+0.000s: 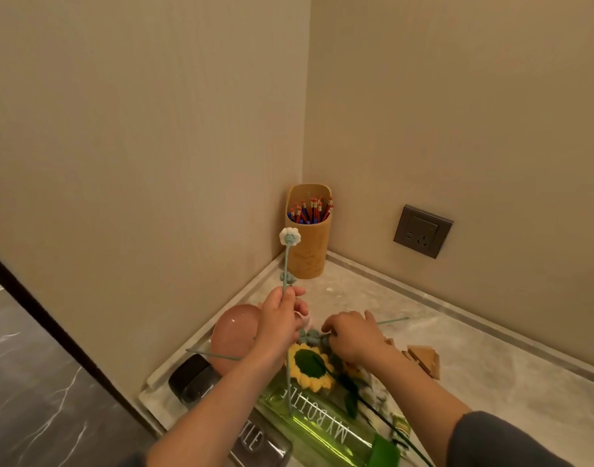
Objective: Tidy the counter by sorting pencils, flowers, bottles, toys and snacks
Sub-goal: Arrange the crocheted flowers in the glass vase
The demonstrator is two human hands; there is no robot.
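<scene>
My left hand (280, 316) holds a white crocheted flower (289, 236) upright by its pale green stem, its head level with the pencil holder. My right hand (354, 335) is closed on another crocheted flower's stem (391, 320) lying on the counter. A crocheted sunflower (309, 365) lies just below both hands, across a green bottle (319, 423) marked "MY BOTTLE". A pink vase (235, 335) stands behind my left wrist. A tan holder (308, 244) full of red and blue pencils (310, 210) stands in the corner.
A dark-capped bottle (194, 379) lies at the counter's left edge, and another clear bottle (255, 443) lies under my left forearm. Wooden toy pieces (423, 358) sit right of my right hand. A wall socket (422, 231) is on the right wall. The counter (490, 375) runs to the right.
</scene>
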